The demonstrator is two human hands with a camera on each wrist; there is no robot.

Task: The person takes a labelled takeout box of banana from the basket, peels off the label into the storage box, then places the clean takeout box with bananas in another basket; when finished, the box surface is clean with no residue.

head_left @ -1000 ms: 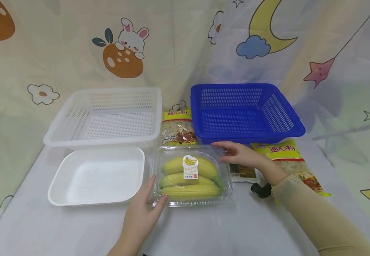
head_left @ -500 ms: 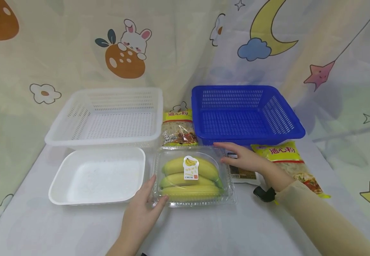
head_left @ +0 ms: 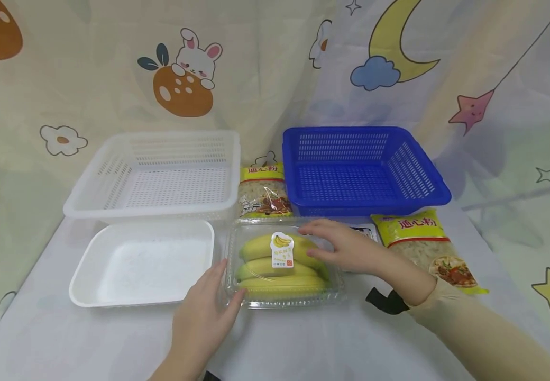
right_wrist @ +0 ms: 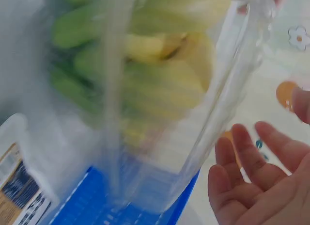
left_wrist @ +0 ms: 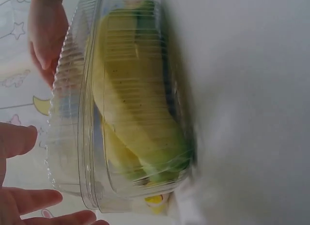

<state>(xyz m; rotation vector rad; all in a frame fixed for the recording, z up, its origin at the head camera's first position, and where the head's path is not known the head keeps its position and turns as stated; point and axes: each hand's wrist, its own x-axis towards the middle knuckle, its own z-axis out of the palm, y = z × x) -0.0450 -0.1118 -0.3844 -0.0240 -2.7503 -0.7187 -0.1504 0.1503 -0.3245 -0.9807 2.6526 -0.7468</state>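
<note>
A clear plastic box (head_left: 286,303) with yellow bananas (head_left: 277,286) inside and a banana-shaped label on its lid stands on the table. My left hand (head_left: 201,315) is at the box's left side, thumb by the front corner, fingers extended. Over the lid's right part reaches my right hand (head_left: 344,247), its fingers spread and loosely bent. In the left wrist view the banana box (left_wrist: 131,89) is close, with fingers (left_wrist: 36,200) beside its lid. The right wrist view shows the right hand's fingers (right_wrist: 249,157) apart from the box's edge.
Behind stand a white basket (head_left: 151,212) and a blue basket (head_left: 370,206), with a macaroni bag (head_left: 264,196) between them. A shallow white tray (head_left: 141,264) lies left. Another macaroni bag (head_left: 427,246) lies right. A flat package (head_left: 369,232) is partly hidden behind my right hand.
My right hand has moved left from the box's right back corner to over its lid. The left hand has shifted slightly left. The box has hardly moved.
</note>
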